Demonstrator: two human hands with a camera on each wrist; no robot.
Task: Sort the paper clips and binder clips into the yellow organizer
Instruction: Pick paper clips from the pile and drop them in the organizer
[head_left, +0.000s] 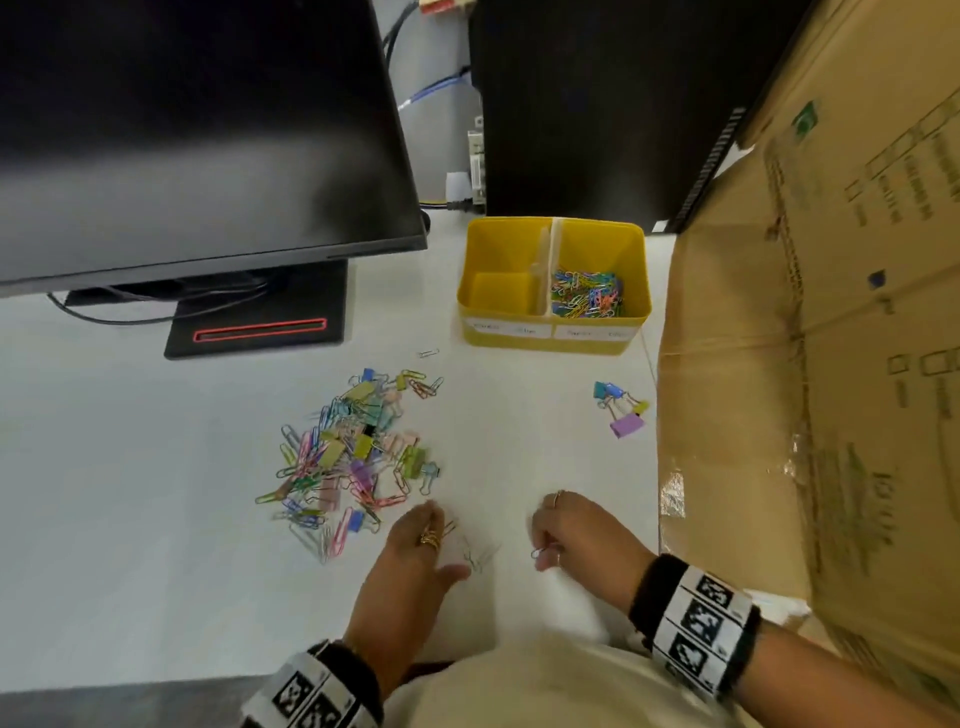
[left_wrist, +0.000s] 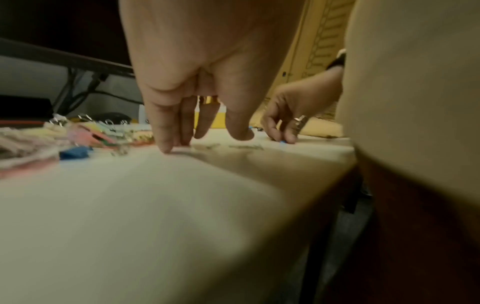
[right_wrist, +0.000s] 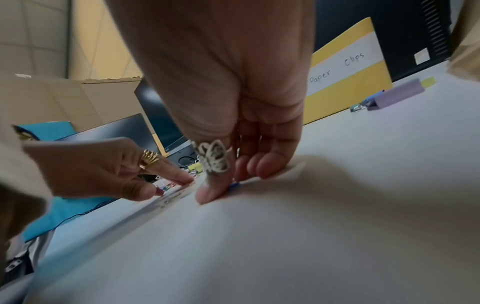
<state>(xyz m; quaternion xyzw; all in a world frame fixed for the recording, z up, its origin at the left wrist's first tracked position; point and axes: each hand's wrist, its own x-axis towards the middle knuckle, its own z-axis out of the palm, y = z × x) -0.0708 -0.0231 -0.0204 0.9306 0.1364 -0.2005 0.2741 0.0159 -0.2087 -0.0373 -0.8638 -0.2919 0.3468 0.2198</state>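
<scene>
The yellow organizer (head_left: 553, 332) stands at the back of the white desk; its right compartment holds many coloured paper clips (head_left: 587, 293), and its left compartment looks empty. A mixed pile of paper clips and binder clips (head_left: 353, 457) lies left of centre. My left hand (head_left: 451, 543) touches the desk with straight fingers (left_wrist: 166, 147) beside a few loose paper clips (head_left: 480, 558). My right hand (head_left: 540, 545) pinches a blue paper clip (right_wrist: 235, 186) against the desk between thumb and fingers. Both hands are near the front edge.
A small group of binder clips (head_left: 621, 408) lies right of centre beside a tall cardboard box (head_left: 831, 364). One lone paper clip (head_left: 428, 353) lies near the organizer. A monitor (head_left: 197, 130) on its black stand (head_left: 260, 322) and a black computer case (head_left: 597, 104) stand at the back.
</scene>
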